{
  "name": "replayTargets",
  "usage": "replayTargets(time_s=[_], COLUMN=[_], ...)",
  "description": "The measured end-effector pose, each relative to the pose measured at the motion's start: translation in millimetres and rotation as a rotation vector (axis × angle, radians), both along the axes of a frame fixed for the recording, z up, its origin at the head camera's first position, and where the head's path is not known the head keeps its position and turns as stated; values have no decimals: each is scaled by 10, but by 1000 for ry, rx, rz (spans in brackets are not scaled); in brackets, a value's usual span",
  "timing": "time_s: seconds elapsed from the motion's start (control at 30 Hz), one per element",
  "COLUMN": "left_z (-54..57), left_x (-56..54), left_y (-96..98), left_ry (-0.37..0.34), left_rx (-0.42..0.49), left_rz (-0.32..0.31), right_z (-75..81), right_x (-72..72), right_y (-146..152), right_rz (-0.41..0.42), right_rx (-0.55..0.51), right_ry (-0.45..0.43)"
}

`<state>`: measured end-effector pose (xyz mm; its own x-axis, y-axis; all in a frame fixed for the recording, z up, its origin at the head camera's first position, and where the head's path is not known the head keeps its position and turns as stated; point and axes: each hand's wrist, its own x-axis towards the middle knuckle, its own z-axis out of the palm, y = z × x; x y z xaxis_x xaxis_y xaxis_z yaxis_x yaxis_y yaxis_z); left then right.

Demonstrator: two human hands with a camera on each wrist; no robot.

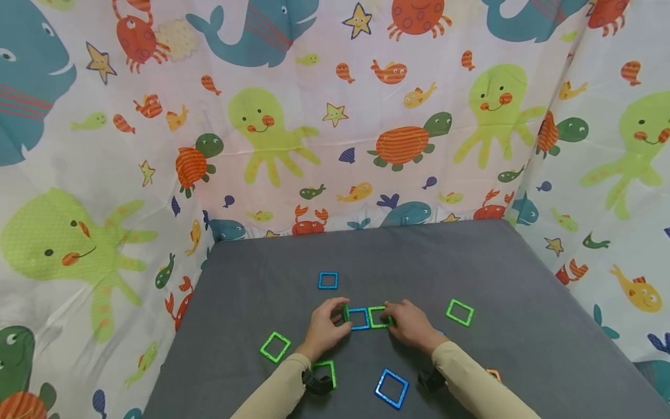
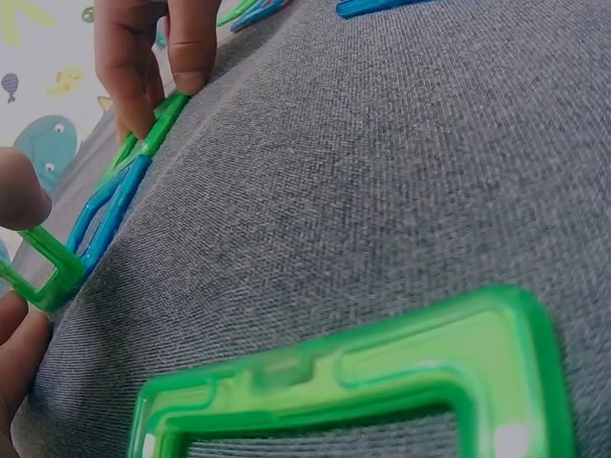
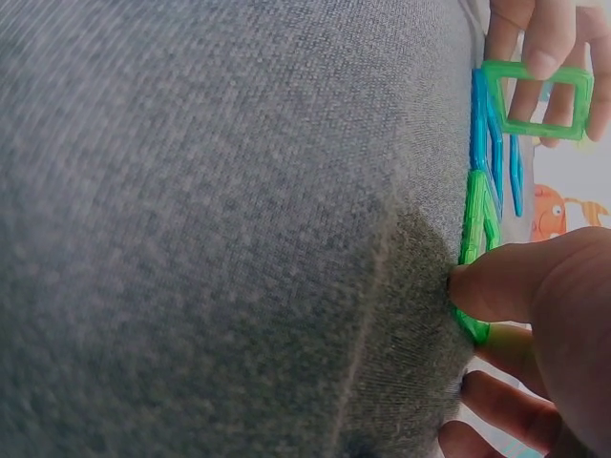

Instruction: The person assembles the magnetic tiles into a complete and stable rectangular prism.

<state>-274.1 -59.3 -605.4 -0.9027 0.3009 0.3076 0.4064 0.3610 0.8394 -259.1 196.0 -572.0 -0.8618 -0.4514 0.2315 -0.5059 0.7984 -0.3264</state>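
Observation:
Over the grey cloth, my left hand pinches a green magnetic square tile, an open frame, between thumb and fingers. That tile stands on edge at the left side of a flat blue square tile. On the blue tile's other side, edge to edge with it, lies a second green square tile. My right hand grips this one at its right end, thumb on the near side and fingers beyond, which hide part of it.
Loose tiles lie around: a blue one behind, green ones at right and left, a green one beneath my left wrist, a blue one in front. An orange piece shows past my right sleeve. A sea-animal curtain surrounds the table.

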Motion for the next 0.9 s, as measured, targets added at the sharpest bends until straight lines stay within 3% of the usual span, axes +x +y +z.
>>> replayTargets(time_s=[0.2,0.5,0.9], left_z=[-15,-13,-16], left_x=[6,19,1], left_y=[3,-11,-21], left_ry=[4,-62,-83], left_rx=[-2,14,-31], left_rz=[-9,4,2], right_z=[12,-12,-23], right_x=[2,-17,-6], right_y=[1,11,-1], right_rz=[-13,9,-14], right_rx=[1,3,-2], right_ry=[-14,9,-1])
